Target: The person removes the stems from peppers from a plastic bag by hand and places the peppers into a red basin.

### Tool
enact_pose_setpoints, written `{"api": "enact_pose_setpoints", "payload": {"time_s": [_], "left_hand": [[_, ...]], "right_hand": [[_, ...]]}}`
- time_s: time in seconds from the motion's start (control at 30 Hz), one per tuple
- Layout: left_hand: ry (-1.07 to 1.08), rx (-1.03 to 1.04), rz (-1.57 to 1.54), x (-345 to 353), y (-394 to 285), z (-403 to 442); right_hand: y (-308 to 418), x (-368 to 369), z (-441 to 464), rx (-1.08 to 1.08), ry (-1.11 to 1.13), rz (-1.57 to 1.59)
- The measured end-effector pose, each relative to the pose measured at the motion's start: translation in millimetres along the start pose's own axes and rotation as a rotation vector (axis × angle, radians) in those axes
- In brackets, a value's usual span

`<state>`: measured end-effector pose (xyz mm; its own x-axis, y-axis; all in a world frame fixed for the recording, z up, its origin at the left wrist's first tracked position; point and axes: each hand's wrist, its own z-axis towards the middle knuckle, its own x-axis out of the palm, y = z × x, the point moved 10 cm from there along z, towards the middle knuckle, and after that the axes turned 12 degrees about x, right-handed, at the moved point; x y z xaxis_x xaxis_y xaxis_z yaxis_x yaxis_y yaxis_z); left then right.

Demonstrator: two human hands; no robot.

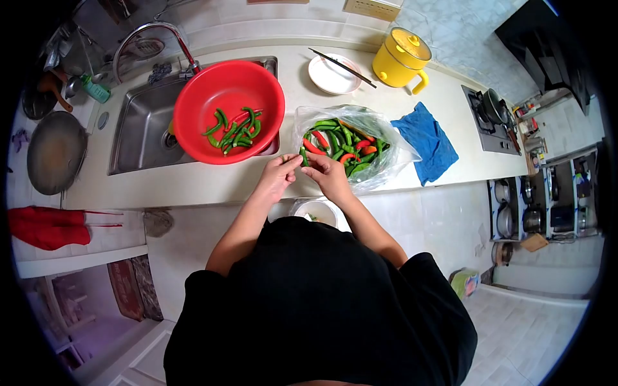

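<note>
Close together at the counter's front edge, my two hands meet around one green chili pepper [304,156]. My left hand [280,175] pinches it between thumb and fingertips. The fingers of my right hand [327,175] are also closed at the pepper's lower end. Just beyond my right hand lies an open clear plastic bag [390,168] full of green and red chili peppers [347,143]. To the left, a red basin [193,90] rests partly over the sink and holds several green peppers and some red [235,132].
A steel sink [138,128] with a curved faucet [151,26] is at left. Behind the bag are a white plate [328,76] with chopsticks [341,66] across it and a yellow electric pot [400,58]. A blue cloth [428,141] lies right. Below my hands stands a white bin [328,212].
</note>
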<state>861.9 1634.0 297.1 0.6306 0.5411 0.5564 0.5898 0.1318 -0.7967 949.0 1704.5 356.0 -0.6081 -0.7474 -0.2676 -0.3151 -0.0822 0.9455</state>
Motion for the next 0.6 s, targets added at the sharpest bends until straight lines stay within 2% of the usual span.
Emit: {"api": "enact_pose_setpoints", "payload": {"time_s": [0.1, 0.13, 0.2, 0.23, 0.27, 0.33, 0.43, 0.47, 0.5, 0.6], "left_hand": [[-0.044, 0.023, -0.055, -9, -9, 6], [-0.095, 0.080, -0.054, -18, -20, 10], [-0.218, 0.124, -0.200, -46, -33, 26], [-0.291, 0.147, -0.382, -55, -42, 31], [-0.274, 0.233, -0.469, -82, -46, 48], [-0.362, 0.204, -0.599, -117, -42, 60], [-0.396, 0.177, -0.637, -126, -34, 56], [-0.348, 0.149, -0.632, -115, -32, 51], [-0.303, 0.122, -0.626, -97, -32, 43], [-0.229, 0.047, -0.601, -70, -22, 31]], "right_hand": [[-14, -5, 13, -0.029, 0.029, 0.197], [-18, -19, 20, -0.084, -0.073, 0.111], [-11, -53, 25, 0.025, -0.218, -0.005], [-18, -71, 34, 0.030, -0.308, -0.166], [-30, -89, 46, 0.036, -0.396, -0.328], [-34, -111, 62, -0.086, -0.537, -0.635], [-40, -113, 79, -0.090, -0.589, -0.921], [-43, -109, 84, -0.092, -0.592, -1.016], [-39, -105, 85, -0.143, -0.596, -1.005], [-41, -120, 89, 0.058, -0.483, -0.783]]}}
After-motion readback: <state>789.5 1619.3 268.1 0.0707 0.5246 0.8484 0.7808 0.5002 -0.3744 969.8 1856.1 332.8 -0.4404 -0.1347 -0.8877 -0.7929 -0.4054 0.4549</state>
